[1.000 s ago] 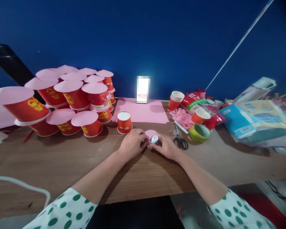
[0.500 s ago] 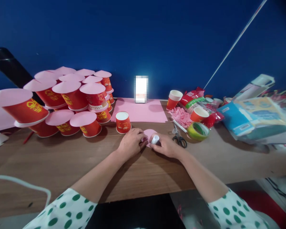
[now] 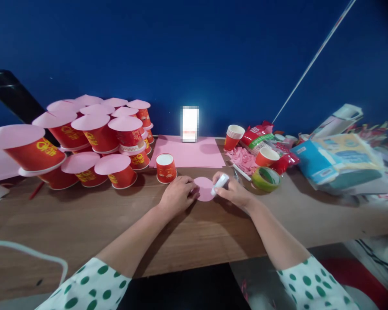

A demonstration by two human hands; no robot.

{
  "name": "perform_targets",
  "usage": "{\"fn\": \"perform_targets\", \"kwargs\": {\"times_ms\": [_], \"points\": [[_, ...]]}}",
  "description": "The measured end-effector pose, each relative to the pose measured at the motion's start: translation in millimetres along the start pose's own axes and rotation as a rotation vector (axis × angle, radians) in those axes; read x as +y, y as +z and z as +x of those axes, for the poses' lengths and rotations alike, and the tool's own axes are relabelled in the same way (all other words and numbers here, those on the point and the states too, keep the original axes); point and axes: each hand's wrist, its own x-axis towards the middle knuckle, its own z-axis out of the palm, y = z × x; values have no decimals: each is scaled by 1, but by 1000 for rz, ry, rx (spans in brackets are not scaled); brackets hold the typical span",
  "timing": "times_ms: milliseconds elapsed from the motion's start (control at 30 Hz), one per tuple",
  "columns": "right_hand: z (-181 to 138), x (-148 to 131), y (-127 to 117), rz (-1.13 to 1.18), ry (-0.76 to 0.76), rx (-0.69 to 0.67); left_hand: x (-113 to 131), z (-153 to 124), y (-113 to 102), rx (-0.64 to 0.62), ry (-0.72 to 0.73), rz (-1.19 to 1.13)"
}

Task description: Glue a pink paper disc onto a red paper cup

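Observation:
A pink paper disc [image 3: 204, 188] lies flat on the wooden table [image 3: 84, 219]. My left hand [image 3: 177, 196] rests curled at the disc's left edge, fingertips pressing on it. My right hand [image 3: 233, 191] is closed round a small white glue stick [image 3: 220, 182], whose tip touches the disc's right edge. A single upside-down red paper cup [image 3: 166, 168] stands just behind my left hand.
A pile of red cups capped with pink discs [image 3: 97, 142] fills the back left. Pink paper sheets [image 3: 187, 151] lie at the back, with a stack of cups [image 3: 233, 136], pink scraps [image 3: 244, 157], a green tape roll [image 3: 265, 179] and bags [image 3: 339, 161] to the right.
My right hand has swung from over the disc to its right side, tilting the glue stick, so more of the disc shows. The scissors are now hidden behind the hand.

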Motion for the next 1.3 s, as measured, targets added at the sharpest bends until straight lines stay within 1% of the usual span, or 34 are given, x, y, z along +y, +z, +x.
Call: {"fn": "perform_targets", "kwargs": {"times_ms": [100,300,433,567,733,867,1100,1300], "points": [[2,2,5,-89,-30,78,0,0,0,-3,7,0],[5,6,24,-227,-138,61,1,-1,-1,13,21,-8],[5,6,26,-245,-175,79,2,-1,-2,6,23,7],[6,6,25,-274,-172,115,2,0,-2,4,22,22],[6,8,29,-273,-196,69,1,0,0,15,27,22],[7,9,32,-285,-173,43,2,-1,0,17,22,27],[7,9,32,-246,-170,14,3,0,-1,17,22,22],[6,6,32,-237,-199,-40,2,0,-1,22,37,20]]}}
